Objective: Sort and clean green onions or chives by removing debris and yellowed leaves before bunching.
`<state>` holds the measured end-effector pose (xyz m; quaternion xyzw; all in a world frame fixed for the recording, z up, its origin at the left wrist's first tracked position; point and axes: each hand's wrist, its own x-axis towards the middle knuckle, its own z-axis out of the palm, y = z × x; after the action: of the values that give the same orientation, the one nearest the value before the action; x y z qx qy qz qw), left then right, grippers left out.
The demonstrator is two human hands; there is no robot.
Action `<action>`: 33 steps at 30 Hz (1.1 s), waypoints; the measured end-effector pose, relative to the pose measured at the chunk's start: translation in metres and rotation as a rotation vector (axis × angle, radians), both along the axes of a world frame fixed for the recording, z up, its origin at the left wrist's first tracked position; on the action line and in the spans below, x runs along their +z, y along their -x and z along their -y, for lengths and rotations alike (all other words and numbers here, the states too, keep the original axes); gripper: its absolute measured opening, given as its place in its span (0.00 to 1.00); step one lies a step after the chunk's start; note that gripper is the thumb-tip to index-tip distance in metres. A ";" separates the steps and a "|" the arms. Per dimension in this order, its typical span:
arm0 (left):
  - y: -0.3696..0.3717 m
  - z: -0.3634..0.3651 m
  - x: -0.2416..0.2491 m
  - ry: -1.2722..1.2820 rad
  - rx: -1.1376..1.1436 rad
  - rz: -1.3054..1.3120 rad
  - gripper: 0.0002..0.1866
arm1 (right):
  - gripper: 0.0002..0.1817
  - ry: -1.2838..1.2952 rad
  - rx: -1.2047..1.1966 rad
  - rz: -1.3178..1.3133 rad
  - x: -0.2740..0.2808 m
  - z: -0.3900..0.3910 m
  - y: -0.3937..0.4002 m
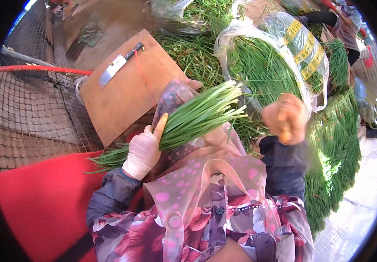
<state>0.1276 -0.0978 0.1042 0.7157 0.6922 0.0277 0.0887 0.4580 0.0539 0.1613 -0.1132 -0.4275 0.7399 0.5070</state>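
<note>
My left hand [144,149], wrapped in a whitish covering with bare fingertips, is closed around a bunch of garlic chives [197,115]. Pale cut ends fan out to the upper right, and green leaf tips trail out to the left beneath the wrist. The bunch lies across my lap over a clear apron with pink dots [236,157]. Raised on the right, my right hand [285,118] is curled into a fist and slightly blurred by motion; whether anything is inside it is hidden. Behind it stands an open plastic bag [313,48] full of garlic chives [262,65].
A cleaver [113,70] lies on a wooden board [131,87] at the upper left. Loose green trimmings [192,56] cover the ground beyond my lap. Bunched chives [332,161] are piled along the right. Red cloth [44,201] and wire mesh [27,118] lie left. Another person [345,30] is at the upper right.
</note>
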 end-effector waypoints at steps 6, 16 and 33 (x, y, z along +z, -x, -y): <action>0.001 -0.007 -0.005 -0.039 -0.036 0.018 0.41 | 0.13 -0.264 -0.364 1.591 -0.069 -0.020 -0.049; -0.010 -0.005 0.003 -0.064 -0.166 -0.207 0.43 | 0.28 -0.780 0.234 1.615 -0.036 -0.074 0.071; 0.022 -0.008 -0.042 0.068 -0.116 0.641 0.41 | 0.20 0.214 0.113 0.840 -0.139 -0.058 0.041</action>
<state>0.1055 -0.0895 0.0627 0.7053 0.5878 0.2233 0.3273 0.4168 0.1124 0.0220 -0.4326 -0.5228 0.6965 0.2334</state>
